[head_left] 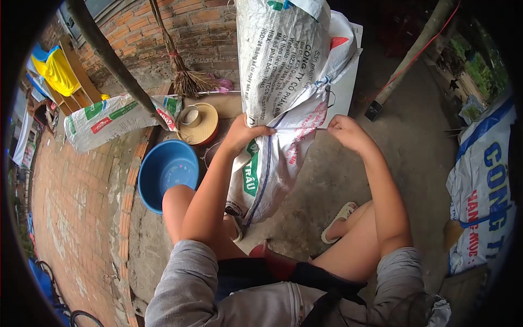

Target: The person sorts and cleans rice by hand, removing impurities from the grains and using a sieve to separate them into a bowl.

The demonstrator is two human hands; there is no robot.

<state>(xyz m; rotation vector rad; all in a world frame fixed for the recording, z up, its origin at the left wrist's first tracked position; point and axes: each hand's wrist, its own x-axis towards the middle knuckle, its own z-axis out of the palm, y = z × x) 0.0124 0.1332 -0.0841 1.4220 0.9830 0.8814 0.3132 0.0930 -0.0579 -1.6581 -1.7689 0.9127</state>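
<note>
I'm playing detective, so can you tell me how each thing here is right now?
Tall sack: bunched, held
Left hand: closed on the tall sack
Right hand: fingertips pinched together
Blue basin: upright, open
Straw broom: bristles down
Yellow cloth: draped
Sandals: worn

The left grip [248,132] clutches a printed white sack [283,71] near a blue basin [168,173].

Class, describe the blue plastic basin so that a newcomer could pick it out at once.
From the red brick wall, come down to the round tan disc bearing a small metal pot. Just nearer the seated person is the round blue plastic basin. It is wider than the disc, open-topped and deep blue inside.
</note>
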